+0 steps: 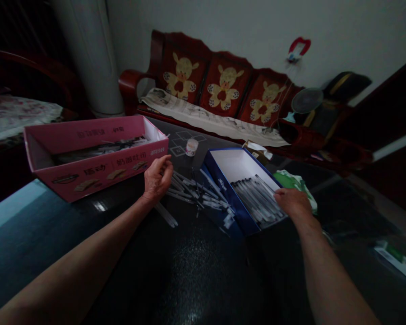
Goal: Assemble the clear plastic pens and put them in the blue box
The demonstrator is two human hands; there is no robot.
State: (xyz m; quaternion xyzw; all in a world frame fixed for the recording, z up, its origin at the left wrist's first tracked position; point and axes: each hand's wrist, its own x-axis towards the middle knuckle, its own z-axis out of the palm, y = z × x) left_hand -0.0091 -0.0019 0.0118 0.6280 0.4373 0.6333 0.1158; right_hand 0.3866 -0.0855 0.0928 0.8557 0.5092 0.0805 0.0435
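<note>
On a dark table lies a loose pile of clear pens (192,192). My left hand (158,177) rests at the pile's left edge with fingers curled over some pens; whether it grips one is hidden. My right hand (292,201) reaches into a blue box (223,180) with a white inside, its fingers bent down on the row of pens (257,198) lying in the box. An open pink cardboard box (98,174) with more pens in it stands to the left of my left hand.
A small white jar (191,147) stands behind the pile. A green and white packet (296,183) lies right of the blue box. A red wooden bench (230,85) with bear cushions runs along the wall. A small fan (306,100) sits at its right end.
</note>
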